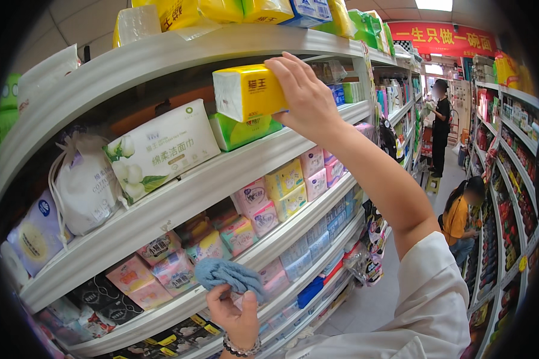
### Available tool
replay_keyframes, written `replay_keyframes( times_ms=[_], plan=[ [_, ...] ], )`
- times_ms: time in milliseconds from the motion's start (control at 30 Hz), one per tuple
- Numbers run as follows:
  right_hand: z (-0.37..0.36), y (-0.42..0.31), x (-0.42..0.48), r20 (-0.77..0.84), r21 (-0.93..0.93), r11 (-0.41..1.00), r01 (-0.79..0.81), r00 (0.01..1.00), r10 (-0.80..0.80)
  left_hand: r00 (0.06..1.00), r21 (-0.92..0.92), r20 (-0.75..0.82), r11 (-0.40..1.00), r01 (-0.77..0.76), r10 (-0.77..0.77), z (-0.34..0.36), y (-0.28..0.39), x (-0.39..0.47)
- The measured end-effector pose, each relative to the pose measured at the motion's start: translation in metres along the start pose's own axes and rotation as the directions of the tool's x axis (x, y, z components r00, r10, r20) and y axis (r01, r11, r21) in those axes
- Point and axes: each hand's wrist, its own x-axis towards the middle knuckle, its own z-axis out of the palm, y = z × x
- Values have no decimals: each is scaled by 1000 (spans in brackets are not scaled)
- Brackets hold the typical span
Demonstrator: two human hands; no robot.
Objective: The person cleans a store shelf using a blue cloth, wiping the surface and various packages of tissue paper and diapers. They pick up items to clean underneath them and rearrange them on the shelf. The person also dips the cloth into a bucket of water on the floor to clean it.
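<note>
My right hand (303, 96) reaches up to the top shelf bay and grips the right end of a yellow soft pack of tissues (261, 89). Directly below that pack is a green tissue pack (247, 133); whether the two touch all along cannot be told. Lower down, my left hand (236, 312), a beaded bracelet on its wrist, holds a folded blue cloth (227, 274) before the shelf of small packs. A white cotton face towel pack (161, 150) leans left of the green one, beside a white drawstring bag (87, 184).
White metal shelving (233, 168) curves across the view, with small pink and yellow packs (285, 179) on lower tiers. Yellow packs (220, 11) sit on top. In the aisle (368, 287) at right, a person in orange (458, 220) crouches and one in black (441, 121) stands farther off.
</note>
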Motion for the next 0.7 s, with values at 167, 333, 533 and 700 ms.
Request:
replay_keyframes(
  times_ms=[167,333,533,700],
  plan=[
    [22,0,11,-19,-86,996,6,1000,-7,998,17,-14,998,62,-62,-8,-1,-3],
    [42,4,20,17,-98,995,20,1000,-18,1000,59,3,998,15,-15,-7,-3,-2],
    [44,7,27,210,13,1000,-8,978,5,999,124,9,991,49,-51,-14,-5,6],
    [47,15,29,263,159,985,-62,965,18,987,245,124,961,-131,102,-17,-2,33]
  ],
)
